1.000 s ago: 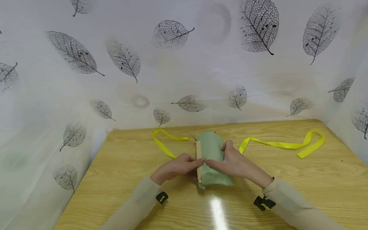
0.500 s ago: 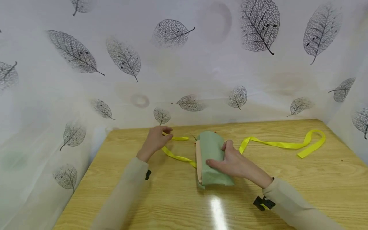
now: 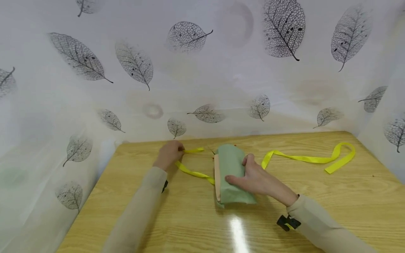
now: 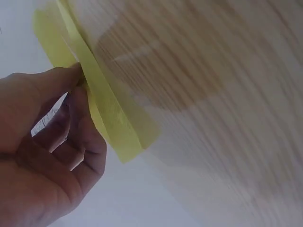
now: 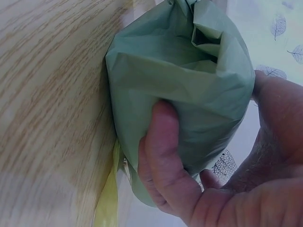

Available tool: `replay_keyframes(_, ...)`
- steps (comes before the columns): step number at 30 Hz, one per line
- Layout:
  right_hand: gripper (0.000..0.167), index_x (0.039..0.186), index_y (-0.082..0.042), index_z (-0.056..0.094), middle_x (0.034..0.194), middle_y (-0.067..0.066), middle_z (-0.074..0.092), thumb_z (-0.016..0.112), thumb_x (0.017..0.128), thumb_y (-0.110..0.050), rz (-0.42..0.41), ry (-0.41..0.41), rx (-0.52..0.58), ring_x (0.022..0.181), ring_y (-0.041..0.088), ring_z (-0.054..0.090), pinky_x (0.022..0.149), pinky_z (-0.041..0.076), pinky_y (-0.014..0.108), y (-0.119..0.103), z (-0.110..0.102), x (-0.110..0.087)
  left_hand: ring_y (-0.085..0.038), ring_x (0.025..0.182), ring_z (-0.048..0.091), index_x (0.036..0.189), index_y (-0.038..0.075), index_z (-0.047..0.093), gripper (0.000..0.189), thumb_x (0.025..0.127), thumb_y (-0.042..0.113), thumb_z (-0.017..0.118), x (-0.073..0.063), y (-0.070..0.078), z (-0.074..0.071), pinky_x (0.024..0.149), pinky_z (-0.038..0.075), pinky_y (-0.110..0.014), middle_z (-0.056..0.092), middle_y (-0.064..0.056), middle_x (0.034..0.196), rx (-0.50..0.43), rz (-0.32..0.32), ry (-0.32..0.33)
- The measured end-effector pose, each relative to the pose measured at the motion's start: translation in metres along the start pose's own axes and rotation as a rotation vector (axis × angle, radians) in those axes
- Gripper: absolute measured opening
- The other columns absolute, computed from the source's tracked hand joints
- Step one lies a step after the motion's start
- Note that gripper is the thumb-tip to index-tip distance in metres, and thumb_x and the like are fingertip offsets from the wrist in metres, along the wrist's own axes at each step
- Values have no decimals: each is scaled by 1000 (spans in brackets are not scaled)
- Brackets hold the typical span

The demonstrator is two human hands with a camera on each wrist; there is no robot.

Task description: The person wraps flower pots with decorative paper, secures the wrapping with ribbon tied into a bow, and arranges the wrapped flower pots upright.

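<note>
My left hand [image 3: 168, 154] pinched a yellow ribbon [image 3: 196, 174] between thumb and fingers near the far edge of a wood-grain table [image 3: 186, 221], while my right hand [image 3: 258, 178] gripped a green-wrapped package [image 3: 231, 163], thumb laid on its top. The package lay near the middle of the table, a pale strip [image 3: 217, 177] along its left side. Yellow ribbon also stretched away on the right, bending back before a leaf-print backdrop [image 3: 240, 80].
</note>
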State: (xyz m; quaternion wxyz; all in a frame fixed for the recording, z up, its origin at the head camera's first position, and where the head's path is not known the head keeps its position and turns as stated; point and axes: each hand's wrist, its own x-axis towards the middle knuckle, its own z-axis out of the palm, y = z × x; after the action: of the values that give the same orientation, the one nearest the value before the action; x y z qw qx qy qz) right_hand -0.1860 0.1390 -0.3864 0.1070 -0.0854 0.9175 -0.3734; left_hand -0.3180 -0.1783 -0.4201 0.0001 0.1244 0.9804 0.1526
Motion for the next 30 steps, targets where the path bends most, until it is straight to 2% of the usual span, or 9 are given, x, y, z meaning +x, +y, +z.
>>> replay_keyframes(6,77,121,-2,32,98,16,51,75,85,-56,-6,-11,8,80,24,53,65,43,32,-1,2,1,-32,98,70,111,2,76,22,98,18,67,-24,-38,-26,87,57,-49,76,-16,108,-96,-22,70)
replay_keyframes(11,78,122,-2,33,97,16,52,76,85,-55,0,2,-1,80,24,53,65,43,32,0,2,0,-37,94,71,112,-3,75,25,100,17,65,-54,-82,-57,82,57,-52,75,-23,108,-123,-50,192)
replay_keyframes(15,76,120,-2,32,95,15,49,76,86,-54,-8,3,15,78,23,51,63,42,32,0,1,-1,-39,90,70,112,-4,74,27,100,19,65,-82,-107,-80,76,56,-52,75,-24,104,-114,-107,267)
replay_keyframes(17,75,119,-3,31,95,14,48,75,86,-54,-14,-1,23,77,23,50,64,42,32,1,0,-1,-36,90,70,114,-2,74,31,101,25,65,-97,-116,-89,73,56,-47,75,-24,105,-129,-160,305)
replay_keyframes(19,75,119,-3,32,94,14,47,75,86,-54,-18,-2,24,77,23,50,64,42,32,1,0,-1,-23,87,70,120,-1,72,39,102,33,63,-109,-121,-95,71,56,-37,76,-21,107,-177,-202,328)
replay_keyframes(22,75,120,-2,33,94,14,48,75,86,-55,-17,0,18,77,23,51,64,43,32,2,0,-1,1,86,65,128,2,70,49,102,43,61,-120,-116,-102,70,53,-20,78,-4,105,-309,-202,336)
replay_keyframes(24,76,120,-2,33,94,14,49,75,86,-55,-14,4,14,77,23,51,63,43,32,2,0,-1,12,86,60,131,2,68,50,103,42,60,-123,-104,-106,71,51,-14,76,11,102,-413,-157,319)
replay_keyframes(27,76,120,-3,33,95,15,49,75,86,-55,-9,6,12,78,23,52,64,43,32,3,0,0,11,88,63,128,-1,70,42,103,33,63,-120,-76,-108,74,53,-13,73,23,96,-542,-53,298)
replay_keyframes(30,76,120,-3,32,96,15,50,75,86,-55,-9,3,12,79,23,52,64,44,32,3,0,0,6,88,64,118,1,75,30,102,25,66,-114,-45,-103,75,53,-14,73,16,97,-543,71,285)
